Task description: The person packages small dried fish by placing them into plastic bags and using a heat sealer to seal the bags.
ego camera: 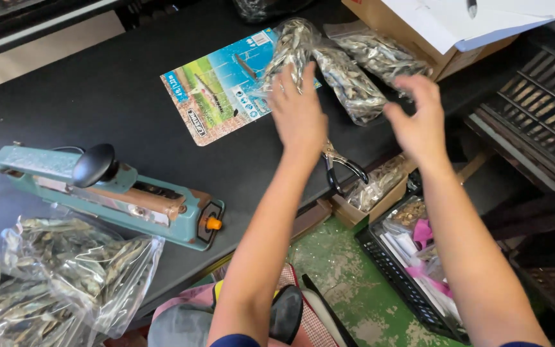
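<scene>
left hand spread on top-centre fish bag | right hand open, empty | bag light, crinkly, slippery; pinch sealed edge

I see three clear plastic bags packed with small dried silvery fish, lying close together at the far side of the black table. The left bag stands on the upper right corner of a printed cardboard sheet and leans toward the others; my left hand hovers spread just below it, fingertips at its lower end. The middle bag lies slanted beside it, long and narrow, touching it at the top. The right bag lies flatter, against a cardboard box. My right hand is open just beside these two, holding nothing.
</scene>
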